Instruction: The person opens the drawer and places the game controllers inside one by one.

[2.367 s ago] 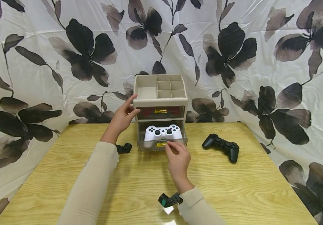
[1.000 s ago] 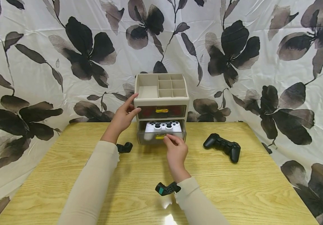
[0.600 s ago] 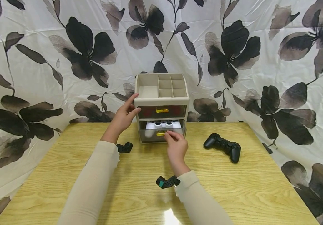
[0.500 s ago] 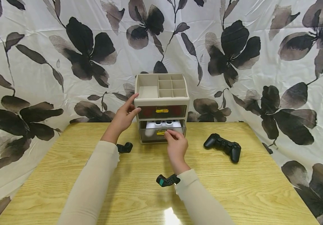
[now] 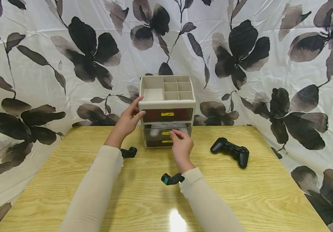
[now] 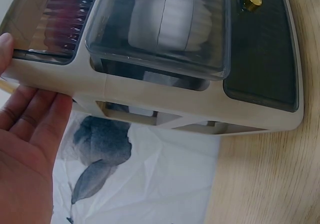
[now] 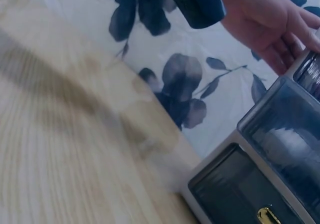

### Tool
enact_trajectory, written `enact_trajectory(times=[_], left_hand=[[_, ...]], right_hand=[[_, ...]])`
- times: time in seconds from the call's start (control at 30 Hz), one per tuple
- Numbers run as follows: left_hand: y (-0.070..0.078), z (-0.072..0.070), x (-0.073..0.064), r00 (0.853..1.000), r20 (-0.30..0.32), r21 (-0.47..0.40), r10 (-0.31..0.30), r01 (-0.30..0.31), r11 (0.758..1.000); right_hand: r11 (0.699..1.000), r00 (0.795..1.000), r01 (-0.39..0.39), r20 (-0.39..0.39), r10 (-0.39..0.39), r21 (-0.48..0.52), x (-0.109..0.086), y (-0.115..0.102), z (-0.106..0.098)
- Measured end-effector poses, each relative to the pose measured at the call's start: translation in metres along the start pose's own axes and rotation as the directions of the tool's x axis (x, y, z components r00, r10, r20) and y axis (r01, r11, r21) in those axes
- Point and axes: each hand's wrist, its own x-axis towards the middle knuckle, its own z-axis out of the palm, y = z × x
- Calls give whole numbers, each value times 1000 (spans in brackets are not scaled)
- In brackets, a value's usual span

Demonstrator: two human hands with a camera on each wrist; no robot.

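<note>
A cream desktop organizer with smoky see-through drawers stands at the back of the table. My left hand holds its left side, thumb on the front frame and fingers on the side wall. At the middle drawer's gold handle, my right hand pinches with thumb and forefinger. That drawer still sticks out a little from the frame in the left wrist view, and a white game controller shows blurred through its front. The right wrist view does not show my right hand.
A black game controller lies on the wooden table to the right. The upper drawer holds something reddish; a bottom drawer is pushed in. Divided compartments top the organizer. Floral cloth hangs behind.
The middle drawer has slid back into the organizer, and its front now covers most of the white controller. My right hand has moved forward with the handle. My left hand has stayed put.
</note>
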Motion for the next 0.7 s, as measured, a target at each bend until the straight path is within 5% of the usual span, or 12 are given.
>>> enact_trajectory(times=[0.7], left_hand=[[-2,2,1,1000,-24,0,16,-16,1000]], right_hand=[[997,999,51,-13,-52,-55,16,1,8]])
